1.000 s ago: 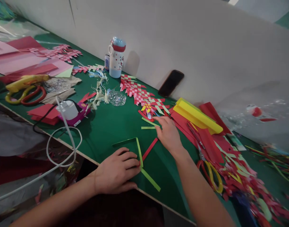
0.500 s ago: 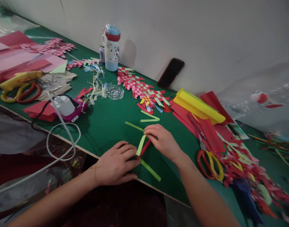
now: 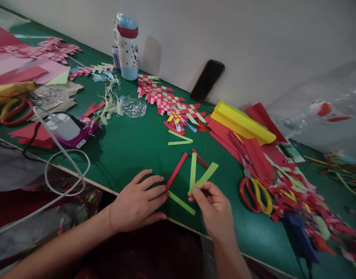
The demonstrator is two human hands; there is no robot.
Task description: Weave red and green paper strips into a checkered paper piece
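Note:
My right hand (image 3: 215, 207) pinches a folded light-green paper strip (image 3: 208, 173) at its crease, and the two ends spread upward in a V. My left hand (image 3: 139, 201) lies flat near the table's front edge, fingers stretched out. Its fingertips touch the lower end of a red paper strip (image 3: 177, 170) and rest beside another green strip (image 3: 182, 202). Behind the folded green strip, a second red strip (image 3: 199, 158) is partly hidden. Farther back lies one more folded green strip (image 3: 180, 142).
Woven paper pieces (image 3: 166, 97) lie along the wall near a bottle (image 3: 128, 54) and a phone (image 3: 207, 80). Scissors (image 3: 255, 193), yellow paper (image 3: 243, 122) and red scraps are at right. A charger (image 3: 64, 126) with a looping white cable (image 3: 66, 153) stands at left.
My right hand has moved down and right, drawing the folded green strip away from my left hand. The red strips now show more fully. My left hand stays flat on the table.

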